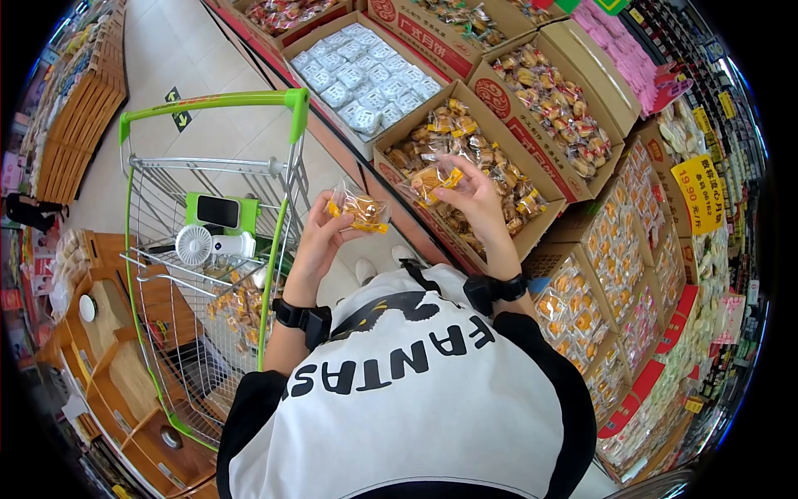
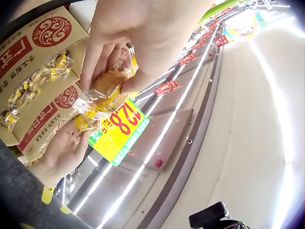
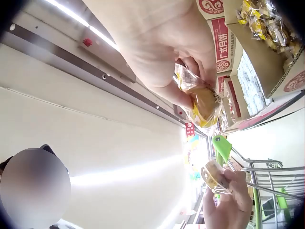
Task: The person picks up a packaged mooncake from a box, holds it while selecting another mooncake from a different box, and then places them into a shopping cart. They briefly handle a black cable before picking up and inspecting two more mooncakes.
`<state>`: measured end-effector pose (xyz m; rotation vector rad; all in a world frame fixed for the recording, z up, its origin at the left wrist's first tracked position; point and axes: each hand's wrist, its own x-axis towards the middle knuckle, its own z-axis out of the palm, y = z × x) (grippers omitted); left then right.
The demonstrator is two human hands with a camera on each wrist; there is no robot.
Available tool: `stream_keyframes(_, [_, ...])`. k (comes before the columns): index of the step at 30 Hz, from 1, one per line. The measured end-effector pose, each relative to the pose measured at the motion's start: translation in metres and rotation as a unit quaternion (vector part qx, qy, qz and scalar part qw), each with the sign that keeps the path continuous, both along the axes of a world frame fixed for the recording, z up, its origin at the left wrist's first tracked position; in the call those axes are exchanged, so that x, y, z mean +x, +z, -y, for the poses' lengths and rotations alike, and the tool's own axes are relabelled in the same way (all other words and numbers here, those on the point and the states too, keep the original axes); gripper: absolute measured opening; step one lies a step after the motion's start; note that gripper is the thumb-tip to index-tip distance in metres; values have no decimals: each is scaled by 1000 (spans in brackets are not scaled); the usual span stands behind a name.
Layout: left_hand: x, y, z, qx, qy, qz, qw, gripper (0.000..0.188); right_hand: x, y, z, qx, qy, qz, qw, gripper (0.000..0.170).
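Observation:
In the head view my left hand (image 1: 320, 237) grips a mooncake (image 1: 362, 209) in a clear wrapper with yellow trim, between thumb and fingers. Opposite it, my right hand (image 1: 480, 200) pinches a second wrapped mooncake (image 1: 434, 181) above the near edge of an open carton (image 1: 532, 229) of similar packets. Close up in the left wrist view, the left hand's mooncake (image 2: 110, 81) shows golden brown through the film. The right wrist view shows the right hand's mooncake (image 3: 206, 106) held by its wrapper, with the left hand (image 3: 229, 205) lower down.
A shopping cart (image 1: 295, 108) with a green handle stands at the left, carrying a phone (image 1: 217, 211), a small white fan (image 1: 194, 245) and bagged goods (image 1: 237, 308). Cartons of white packets (image 1: 366, 75) and more mooncakes (image 1: 553, 104) line the display. Stacked packets (image 1: 569, 316) stand at right.

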<state>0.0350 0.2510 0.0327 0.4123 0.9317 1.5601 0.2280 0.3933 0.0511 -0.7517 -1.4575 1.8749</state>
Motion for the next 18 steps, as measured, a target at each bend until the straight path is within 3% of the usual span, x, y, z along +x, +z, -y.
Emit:
stream_keyframes(9, [-2,-10,11,31,22,-81,996,24,-36,-10,17,23,72,-36,996,35])
stream_keyframes(11, [-2,-10,15,26,41,-97,994,25,-46,-6,24,-16,125,12,992,35])
stream_keyframes(13, [-7,-13,20,37,77,-84,993,26,-60,-16,24,37,153,-11,987,34])
stream_keyframes(16, [-13,-8,31,33,124,-112,985,27,-77,-6,31,-3,166,-18,986,28])
stream_keyframes(18, [-17,-4,38,30,156,-163,974,27,-91,-20,35,56,185,-26,981,28])
